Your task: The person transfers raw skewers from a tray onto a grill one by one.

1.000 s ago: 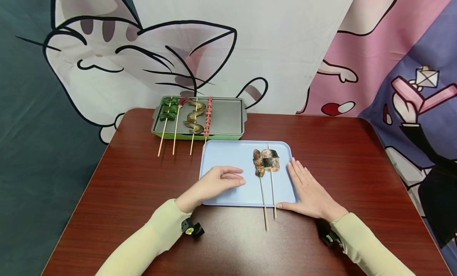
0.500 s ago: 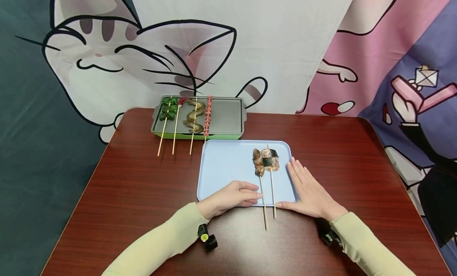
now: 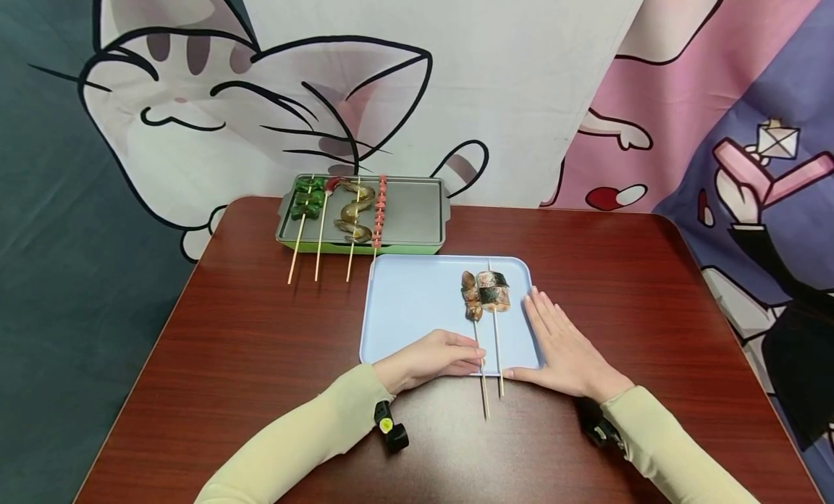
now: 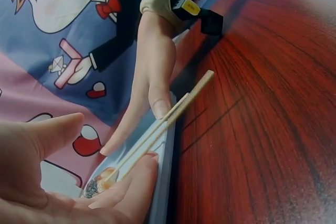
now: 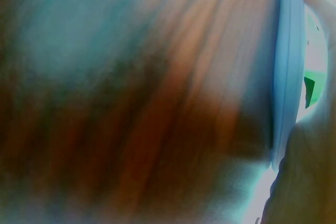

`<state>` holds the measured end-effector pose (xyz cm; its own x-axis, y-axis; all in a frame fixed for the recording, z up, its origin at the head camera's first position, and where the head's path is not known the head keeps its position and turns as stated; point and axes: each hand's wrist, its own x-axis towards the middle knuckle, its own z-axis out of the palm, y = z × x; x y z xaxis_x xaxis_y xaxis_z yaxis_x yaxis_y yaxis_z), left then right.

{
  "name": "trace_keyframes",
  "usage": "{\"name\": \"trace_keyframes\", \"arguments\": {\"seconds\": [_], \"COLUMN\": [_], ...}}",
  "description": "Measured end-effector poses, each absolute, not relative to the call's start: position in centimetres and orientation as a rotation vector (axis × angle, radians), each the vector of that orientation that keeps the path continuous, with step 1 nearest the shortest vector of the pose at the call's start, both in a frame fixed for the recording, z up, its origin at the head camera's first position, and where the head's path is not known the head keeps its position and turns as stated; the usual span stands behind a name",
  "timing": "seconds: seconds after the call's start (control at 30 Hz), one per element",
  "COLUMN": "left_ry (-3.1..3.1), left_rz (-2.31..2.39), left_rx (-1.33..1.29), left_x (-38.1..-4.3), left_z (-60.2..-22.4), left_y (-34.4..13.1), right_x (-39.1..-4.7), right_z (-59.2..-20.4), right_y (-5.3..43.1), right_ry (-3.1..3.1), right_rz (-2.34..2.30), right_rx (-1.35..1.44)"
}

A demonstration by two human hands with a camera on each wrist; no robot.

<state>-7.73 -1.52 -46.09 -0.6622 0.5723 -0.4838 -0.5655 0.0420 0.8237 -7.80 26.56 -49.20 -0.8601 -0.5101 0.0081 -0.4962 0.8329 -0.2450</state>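
Observation:
On a light blue tray [image 3: 417, 287] lie two skewers, their sticks jutting over its near edge: a skewer of brown meat pieces [image 3: 472, 296] and, to its right, a thick skewer with dark-skinned chunks [image 3: 494, 292]. My left hand [image 3: 433, 359] is low over the tray's near edge, fingertips right at the brown meat skewer's stick. In the left wrist view its thumb [image 4: 58, 132] stands well apart from the fingers [image 4: 139, 184], beside the stick. My right hand [image 3: 567, 348] lies spread with straight fingers along the tray's right rim, thumb at the near corner.
Behind the blue tray stands a green grill box with a grey top [image 3: 413, 211]. It bears a green pepper skewer [image 3: 308, 200], a skewer with a red tip [image 3: 331, 187], a shrimp skewer [image 3: 355, 214] and a pink skewer [image 3: 379, 214], sticks overhanging the front.
My left hand has come down and to the right, from over the tray's middle to the brown meat skewer's stick. The right hand and the skewers have kept their places.

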Motion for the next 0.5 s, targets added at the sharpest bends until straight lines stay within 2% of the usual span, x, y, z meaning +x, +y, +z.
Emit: {"name": "trace_keyframes", "arguments": {"seconds": [0.27,0.5], "left_ry": [1.546,1.595], "left_rz": [1.797,1.827], "left_rx": [0.051,-0.043], "left_x": [-7.14,-6.80], "left_z": [-45.73,-45.81], "left_y": [-1.94,-2.17], "right_x": [-7.76,-7.77], "right_z": [-49.14,-49.23], "right_y": [26.57,26.67], "right_ry": [2.945,2.947], "right_rz": [-0.374,-0.370], "right_rx": [-0.798,-0.802]}}
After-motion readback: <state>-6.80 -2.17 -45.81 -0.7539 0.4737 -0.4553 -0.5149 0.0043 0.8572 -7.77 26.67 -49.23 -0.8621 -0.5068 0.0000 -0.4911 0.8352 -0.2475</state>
